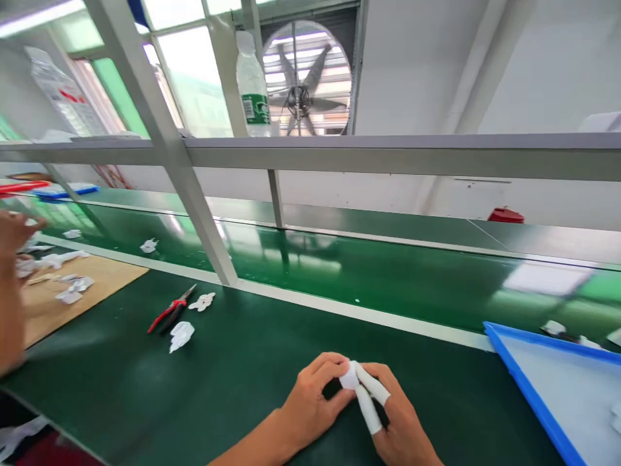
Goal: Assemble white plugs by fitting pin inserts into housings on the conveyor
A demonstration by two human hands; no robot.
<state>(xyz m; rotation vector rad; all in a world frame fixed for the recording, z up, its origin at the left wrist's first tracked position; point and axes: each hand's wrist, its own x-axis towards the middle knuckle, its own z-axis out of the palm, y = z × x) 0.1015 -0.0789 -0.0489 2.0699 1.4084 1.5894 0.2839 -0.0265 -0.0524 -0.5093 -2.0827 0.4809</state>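
Observation:
Close to the front of the green work surface (252, 362), my two hands meet around a small white piece (348, 377). My left hand (317, 395) pinches it between thumb and fingertips from the left. From the right, my right hand (392, 414) grips the same piece; white covers (369, 409) sleeve its thumb and a finger. The exact kind of the white piece is too small to make out. To the left lie red and black handled pliers (171, 312), a crumpled white scrap (182, 335) and a flat white piece (202, 302).
A blue-rimmed white tray (514, 369) stands at right. A slanted metal post (194, 194) and a shelf rail (398, 154) cross ahead, with a bottle (253, 90) on the shelf. Another person's arm (10, 298) reaches over a brown board (109, 275) at left.

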